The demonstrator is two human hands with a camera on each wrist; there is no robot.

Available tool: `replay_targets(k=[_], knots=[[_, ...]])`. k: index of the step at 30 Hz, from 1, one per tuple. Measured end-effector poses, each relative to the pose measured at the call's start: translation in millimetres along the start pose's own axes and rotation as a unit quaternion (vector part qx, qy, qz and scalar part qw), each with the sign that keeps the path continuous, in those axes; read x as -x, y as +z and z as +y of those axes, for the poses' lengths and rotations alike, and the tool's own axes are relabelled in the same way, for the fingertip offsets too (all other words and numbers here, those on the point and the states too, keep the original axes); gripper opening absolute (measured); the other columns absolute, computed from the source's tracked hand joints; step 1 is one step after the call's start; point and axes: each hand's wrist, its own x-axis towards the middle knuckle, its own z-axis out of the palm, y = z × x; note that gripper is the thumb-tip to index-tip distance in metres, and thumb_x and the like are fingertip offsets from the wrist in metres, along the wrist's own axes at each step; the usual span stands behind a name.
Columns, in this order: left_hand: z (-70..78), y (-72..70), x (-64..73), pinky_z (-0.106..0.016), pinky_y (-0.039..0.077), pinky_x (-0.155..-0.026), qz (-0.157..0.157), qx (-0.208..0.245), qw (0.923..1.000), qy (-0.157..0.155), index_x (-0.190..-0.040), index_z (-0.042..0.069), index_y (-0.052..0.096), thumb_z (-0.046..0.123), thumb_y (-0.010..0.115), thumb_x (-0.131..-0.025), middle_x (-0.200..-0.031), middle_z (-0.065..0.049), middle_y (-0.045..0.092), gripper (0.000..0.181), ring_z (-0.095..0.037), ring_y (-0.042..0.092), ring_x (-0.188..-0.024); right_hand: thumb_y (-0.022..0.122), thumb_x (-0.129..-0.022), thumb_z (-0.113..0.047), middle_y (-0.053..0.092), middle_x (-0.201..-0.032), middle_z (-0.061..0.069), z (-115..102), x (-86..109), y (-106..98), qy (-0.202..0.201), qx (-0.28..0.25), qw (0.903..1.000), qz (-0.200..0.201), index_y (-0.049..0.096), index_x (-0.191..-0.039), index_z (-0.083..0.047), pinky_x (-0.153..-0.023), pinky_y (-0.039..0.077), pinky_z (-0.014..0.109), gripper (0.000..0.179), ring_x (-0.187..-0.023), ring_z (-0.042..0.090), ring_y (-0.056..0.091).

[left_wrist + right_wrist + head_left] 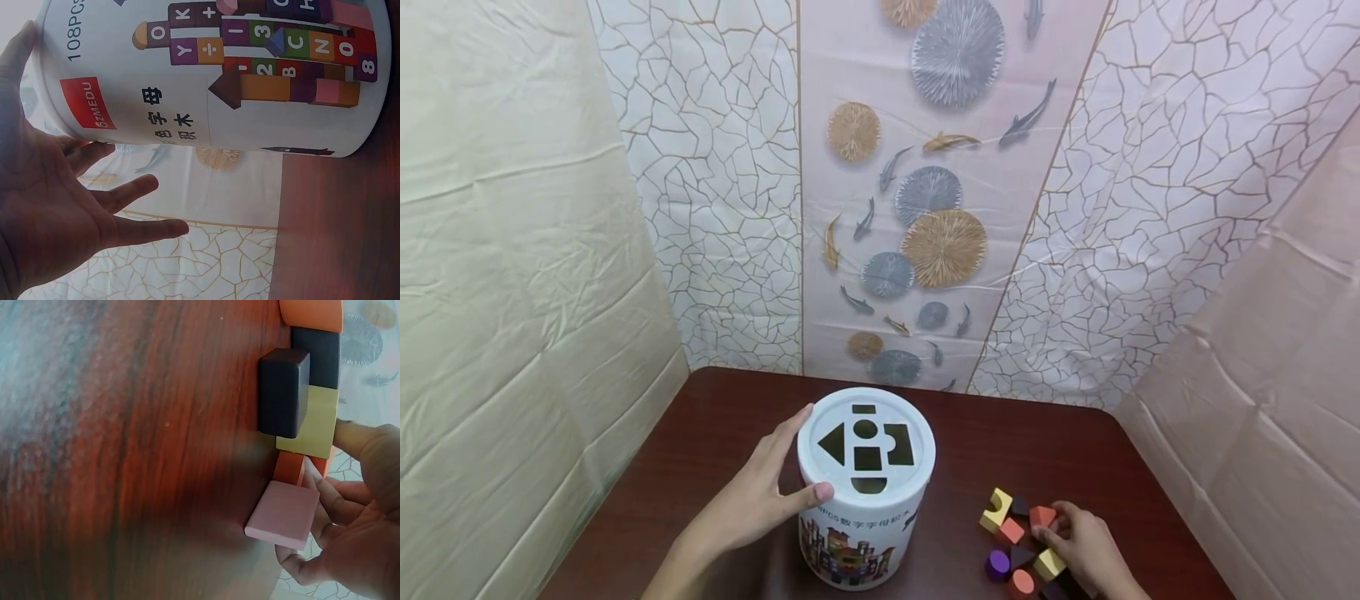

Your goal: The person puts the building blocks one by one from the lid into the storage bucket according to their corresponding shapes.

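A white cylindrical bucket (857,533) stands upright, its printed side filling much of the left wrist view. Its lid (895,492) has several shaped holes. My left hand (756,500) touches the lid's left rim, with the thumb at the front and other fingers spread in the left wrist view (56,194). Among the loose blocks, my right hand (1086,542) pinches an orange block (1042,517) between thumb and fingers. Just below that hand lies a yellow block (1049,564). A pink block (284,512) sits by the fingers in the right wrist view, partly hiding them.
Around the right hand lie a yellow arch block (996,511), a red-orange block (1011,532), a purple cylinder (997,565), an orange cylinder (1021,584) and dark blocks. The dark red table (737,417) meets patterned cloth (730,250) behind.
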Motion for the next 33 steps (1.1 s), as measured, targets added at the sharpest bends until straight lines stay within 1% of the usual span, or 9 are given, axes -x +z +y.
replay_targets(k=[5, 11, 15, 18, 20, 22, 28, 30, 33], knots=[[0.1, 0.6, 0.0, -0.08, 0.043, -0.116, -0.004, 0.0, 1.0, -0.006, -0.175, 0.049, 0.012, 0.061, 0.085, -0.092, -0.182, -0.004, 0.03, 0.111, -0.04, 0.036, -0.162, 0.093, -0.09, -0.04, 0.073, -0.088, -0.002, -3, 2.9, -2, 0.001, -0.011, 0.9994, 0.034, 0.072, -0.125, 0.008, -0.067, 0.057, 0.033, 0.063, -0.08, 0.012, 0.068], [0.0, 0.3, 0.5, -0.08, 0.043, -0.116, -0.002, -0.001, 1.0, -0.007, -0.175, 0.049, 0.012, 0.061, 0.085, -0.092, -0.182, -0.004, 0.031, 0.111, -0.04, 0.037, -0.162, 0.094, -0.089, -0.04, 0.074, -0.091, -0.004, -9, 8.8, -11, -0.01, -0.014, 0.9977, 0.065, 0.074, -0.127, 0.002, -0.068, 0.056, 0.028, 0.06, -0.078, 0.008, 0.066], [-0.2, 0.4, 0.7, -0.081, 0.042, -0.117, 0.004, -0.003, 1.0, 0.006, -0.176, 0.046, 0.014, 0.059, 0.086, -0.092, -0.181, -0.006, 0.032, 0.111, -0.042, 0.036, -0.162, 0.096, -0.088, -0.036, 0.072, -0.095, -0.003, -14, 16.3, -17, -0.058, -0.011, 0.9937, 0.095, 0.076, -0.127, -0.002, -0.068, 0.055, 0.025, 0.055, -0.078, 0.006, 0.064], [-0.2, 0.7, 0.5, -0.08, 0.042, -0.117, 0.009, -0.002, 0.9998, 0.016, -0.176, 0.045, 0.016, 0.058, 0.086, -0.092, -0.181, -0.006, 0.033, 0.11, -0.043, 0.036, -0.162, 0.099, -0.084, -0.03, 0.069, -0.096, -0.002, -17, 21.3, -21, -0.108, -0.004, 0.9859, 0.128, 0.079, -0.122, -0.008, -0.069, 0.057, 0.025, 0.048, -0.079, 0.005, 0.064], [-0.2, 0.8, 0.4, -0.08, 0.042, -0.117, 0.01, 0.0, 0.9998, 0.018, -0.176, 0.045, 0.017, 0.057, 0.087, -0.092, -0.18, -0.006, 0.033, 0.11, -0.042, 0.036, -0.161, 0.1, -0.083, -0.028, 0.069, -0.097, -0.003, -19, 23.7, -22, -0.128, 0.0, 0.9816, 0.142, 0.08, -0.119, -0.011, -0.07, 0.059, 0.026, 0.045, -0.081, 0.006, 0.066], [-0.4, 0.9, 0.4, -0.081, 0.042, -0.117, 0.01, 0.0, 0.9998, 0.017, -0.176, 0.045, 0.017, 0.058, 0.087, -0.092, -0.18, -0.005, 0.033, 0.11, -0.042, 0.036, -0.161, 0.101, -0.082, -0.029, 0.069, -0.1, -0.003, -19, 24.4, -24, -0.136, 0.003, 0.9801, 0.144, 0.08, -0.119, -0.014, -0.072, 0.06, 0.028, 0.045, -0.083, 0.007, 0.067], [-1.7, 1.5, 1.1, -0.08, 0.042, -0.117, 0.011, -0.008, 0.9998, 0.015, -0.176, 0.046, 0.015, 0.059, 0.086, -0.091, -0.181, -0.005, 0.033, 0.111, -0.042, 0.036, -0.162, 0.101, -0.082, -0.035, 0.075, -0.117, -0.001, -22, 25.6, -26, -0.134, 0.014, 0.9817, 0.135, 0.08, -0.122, -0.016, -0.08, 0.062, 0.035, 0.049, -0.096, 0.018, 0.073], [-1.8, 1.5, 1.3, -0.08, 0.042, -0.117, 0.012, -0.008, 0.9998, 0.014, -0.176, 0.047, 0.015, 0.059, 0.086, -0.091, -0.181, -0.004, 0.033, 0.111, -0.042, 0.036, -0.162, 0.101, -0.082, -0.037, 0.077, -0.119, 0.0, -24, 26.7, -28, -0.13, 0.015, 0.9826, 0.132, 0.08, -0.122, -0.015, -0.082, 0.063, 0.04, 0.05, -0.1, 0.022, 0.074], [-1.7, 1.3, 1.2, -0.081, 0.042, -0.116, 0.009, -0.006, 0.9999, 0.011, -0.176, 0.047, 0.015, 0.059, 0.086, -0.092, -0.181, -0.004, 0.032, 0.111, -0.042, 0.035, -0.163, 0.101, -0.081, -0.041, 0.078, -0.117, -0.002, -27, 28.7, -30, -0.125, 0.018, 0.9837, 0.128, 0.08, -0.123, -0.016, -0.083, 0.063, 0.041, 0.053, -0.102, 0.024, 0.074]])
